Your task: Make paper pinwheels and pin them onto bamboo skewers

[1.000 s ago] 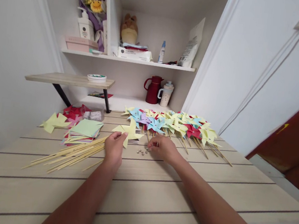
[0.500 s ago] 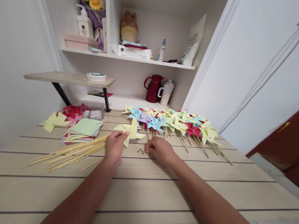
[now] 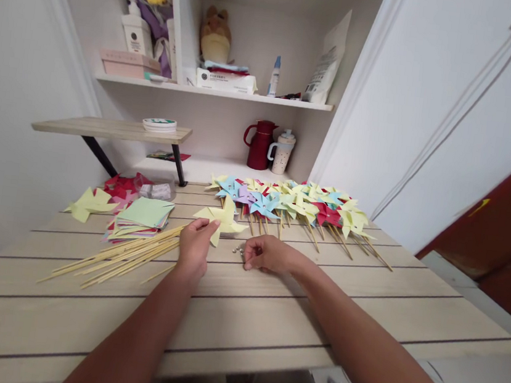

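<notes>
Between its thumb and fingers, my left hand [image 3: 195,243] pinches a yellow paper pinwheel [image 3: 224,222] just above the table. My right hand [image 3: 269,253] rests on the table with its fingertips bent together beside a few small metal pins [image 3: 238,250]; whether a pin is between the fingertips I cannot make out. Under and left of my left hand lies a fan of thin wooden sticks [image 3: 129,257]. Behind my right hand, several finished pinwheels on sticks [image 3: 265,205] lie in a colourful row.
At the left are a stack of coloured paper squares [image 3: 145,212], another yellow pinwheel [image 3: 90,204] and a clear box [image 3: 157,190]. A small raised wooden shelf [image 3: 109,128] stands behind them. Farther back are a red jug [image 3: 261,145] and a cream cup [image 3: 282,152].
My right hand has shifted slightly left and nearer to me, over the edge of the pins. My left hand keeps holding the yellow pinwheel. The camera view has tilted a little.
</notes>
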The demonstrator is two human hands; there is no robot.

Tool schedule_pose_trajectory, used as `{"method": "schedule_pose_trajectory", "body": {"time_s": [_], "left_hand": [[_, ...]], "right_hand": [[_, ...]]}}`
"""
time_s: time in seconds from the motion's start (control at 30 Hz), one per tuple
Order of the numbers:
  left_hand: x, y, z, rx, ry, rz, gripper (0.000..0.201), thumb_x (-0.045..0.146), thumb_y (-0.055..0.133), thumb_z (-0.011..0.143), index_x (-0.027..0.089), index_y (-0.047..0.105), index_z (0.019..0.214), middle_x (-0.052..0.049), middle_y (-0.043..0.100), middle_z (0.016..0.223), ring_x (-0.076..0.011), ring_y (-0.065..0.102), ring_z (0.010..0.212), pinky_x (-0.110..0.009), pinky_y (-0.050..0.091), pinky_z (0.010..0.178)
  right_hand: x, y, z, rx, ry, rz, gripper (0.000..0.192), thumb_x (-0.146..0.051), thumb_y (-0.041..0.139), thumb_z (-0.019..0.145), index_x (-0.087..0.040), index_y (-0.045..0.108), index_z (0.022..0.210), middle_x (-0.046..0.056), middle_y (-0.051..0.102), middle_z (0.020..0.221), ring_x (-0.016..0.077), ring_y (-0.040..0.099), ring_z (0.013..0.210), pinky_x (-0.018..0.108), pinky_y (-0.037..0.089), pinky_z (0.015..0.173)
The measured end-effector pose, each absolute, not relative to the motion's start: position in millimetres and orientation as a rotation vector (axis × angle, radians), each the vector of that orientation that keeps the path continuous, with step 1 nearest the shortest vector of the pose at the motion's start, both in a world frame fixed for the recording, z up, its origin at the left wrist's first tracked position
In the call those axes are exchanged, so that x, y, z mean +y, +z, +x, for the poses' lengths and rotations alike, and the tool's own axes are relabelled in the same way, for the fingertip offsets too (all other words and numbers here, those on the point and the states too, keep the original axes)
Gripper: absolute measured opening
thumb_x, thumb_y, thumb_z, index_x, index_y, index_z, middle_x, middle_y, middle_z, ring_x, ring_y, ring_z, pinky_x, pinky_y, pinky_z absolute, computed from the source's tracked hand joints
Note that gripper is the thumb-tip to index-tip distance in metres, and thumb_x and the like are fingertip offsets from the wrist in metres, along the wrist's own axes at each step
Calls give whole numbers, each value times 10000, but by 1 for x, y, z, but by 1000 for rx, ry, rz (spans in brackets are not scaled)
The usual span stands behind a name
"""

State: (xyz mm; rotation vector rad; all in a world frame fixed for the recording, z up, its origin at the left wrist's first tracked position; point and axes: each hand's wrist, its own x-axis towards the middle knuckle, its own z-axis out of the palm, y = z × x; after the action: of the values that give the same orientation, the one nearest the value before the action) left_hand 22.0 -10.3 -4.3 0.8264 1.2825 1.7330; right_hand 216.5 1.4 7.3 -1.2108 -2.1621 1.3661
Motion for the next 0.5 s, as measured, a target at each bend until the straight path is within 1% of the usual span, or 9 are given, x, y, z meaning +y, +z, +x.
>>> {"method": "schedule_pose_trajectory", "body": {"time_s": [0.1,0.17,0.3,0.4,0.5], "left_hand": [[-9,-7,21,1291,1734,828,294,342,840,538,146,680,689,15,638,668,-109,517,620,-249,382,622],[-8,-8,20,1289,1731,834,303,345,841,534,147,683,699,8,645,680,-115,525,629,-252,387,626],[-7,-9,19,1287,1727,840,295,339,834,543,145,685,706,3,651,689,-122,536,647,-256,397,641],[-7,-9,19,1295,1727,837,282,327,834,547,143,687,700,6,647,680,-116,526,638,-255,395,638],[-6,-10,19,1293,1728,830,291,331,842,539,144,686,699,6,650,687,-118,534,643,-256,401,639]], "right_hand": [[0,8,215,-2107,1388,-1225,14,-176,678,700,-173,669,689,-41,566,591,83,449,501,215,389,486],[-2,9,215,-2081,1391,-1245,24,-172,672,697,-174,673,673,-40,576,583,78,445,481,216,392,476],[-5,13,214,-2031,1378,-1322,18,-182,671,705,-177,679,690,-37,599,575,71,460,433,207,359,423],[-7,15,215,-1997,1364,-1381,26,-192,652,729,-180,675,722,-38,581,553,76,491,426,195,340,392],[-7,16,216,-1982,1353,-1408,50,-187,621,758,-181,662,730,-41,557,549,76,505,427,192,358,395]]}}
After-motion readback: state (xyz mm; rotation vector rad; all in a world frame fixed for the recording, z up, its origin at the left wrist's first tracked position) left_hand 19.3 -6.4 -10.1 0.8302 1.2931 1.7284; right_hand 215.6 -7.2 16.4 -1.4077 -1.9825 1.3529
